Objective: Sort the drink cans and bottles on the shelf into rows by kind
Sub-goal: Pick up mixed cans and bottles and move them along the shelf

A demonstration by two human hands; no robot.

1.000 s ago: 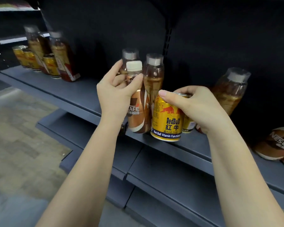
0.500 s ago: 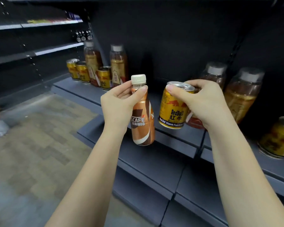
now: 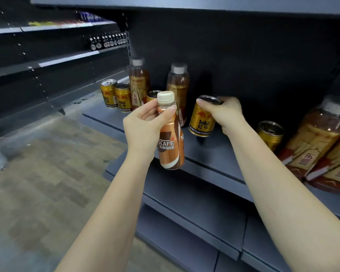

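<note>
A: What do my hands hold?

B: My left hand [image 3: 143,126] grips the neck of a brown Nescafé bottle [image 3: 170,138], raised in front of the grey shelf [image 3: 214,154]. My right hand [image 3: 224,112] clasps the top of a gold Red Bull can [image 3: 201,119], tilted, above the shelf board.

A: What stands on the shelf?

B: At the left, two gold cans [image 3: 116,95], a third can [image 3: 152,95] and two upright tea bottles [image 3: 178,85]. At the right, another can [image 3: 270,134] beside more tea bottles [image 3: 318,138].
</note>
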